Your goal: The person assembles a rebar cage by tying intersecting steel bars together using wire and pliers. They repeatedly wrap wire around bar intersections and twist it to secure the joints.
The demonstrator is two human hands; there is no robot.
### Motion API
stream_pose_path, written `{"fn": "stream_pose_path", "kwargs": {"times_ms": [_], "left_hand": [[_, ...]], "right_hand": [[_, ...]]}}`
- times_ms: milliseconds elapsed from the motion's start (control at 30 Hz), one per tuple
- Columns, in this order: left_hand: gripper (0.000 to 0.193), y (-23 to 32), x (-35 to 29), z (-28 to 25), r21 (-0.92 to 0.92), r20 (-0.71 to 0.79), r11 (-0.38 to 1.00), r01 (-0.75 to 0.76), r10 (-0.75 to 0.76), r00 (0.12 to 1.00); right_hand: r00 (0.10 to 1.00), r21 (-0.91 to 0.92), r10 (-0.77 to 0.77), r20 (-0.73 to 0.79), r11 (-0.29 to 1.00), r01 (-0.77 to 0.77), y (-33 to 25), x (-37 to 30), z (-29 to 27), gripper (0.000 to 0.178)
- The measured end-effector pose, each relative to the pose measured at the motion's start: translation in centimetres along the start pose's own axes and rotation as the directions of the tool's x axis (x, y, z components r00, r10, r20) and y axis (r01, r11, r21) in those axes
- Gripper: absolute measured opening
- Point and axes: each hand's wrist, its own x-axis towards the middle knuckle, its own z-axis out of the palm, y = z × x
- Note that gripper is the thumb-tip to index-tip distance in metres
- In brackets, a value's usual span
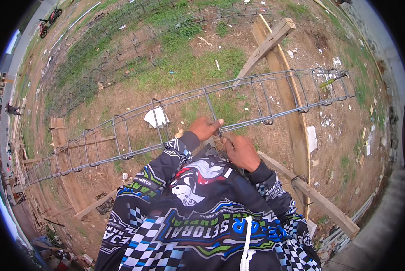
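A long cage of steel bars with square stirrups runs across in front of me, from the lower left to the upper right. My left hand is closed at the near bars, its fingers around the lower corner of one stirrup. Just right of that corner, my right hand is closed, thumb and fingers pinched together. Whatever lies in that pinch is too small to make out. Toward the cage's right end rests a tool with a yellow-green handle.
Wooden supports, one a board at right and another a plank at left, stand under the cage. A slanted timber lies at lower right. More wire cages lie on the grass beyond. A white slab sits behind the bars.
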Motion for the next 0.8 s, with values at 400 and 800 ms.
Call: {"fn": "stream_pose_path", "kwargs": {"times_ms": [400,800], "left_hand": [[0.055,1.4,-0.8,-0.3,-0.068,-0.038,0.997,0.029,-0.031,0.999],[0.06,0.4,-0.3,0.6,-0.016,-0.08,0.999,0.029,-0.031,0.996]], "right_hand": [[0.903,-0.356,-0.419,0.093,0.833,0.423,5.1,8.5,-6.4,0.024],[0.845,0.022,0.074,0.53,0.995,-0.101,10.3,15.0,-2.3,0.035]]}}
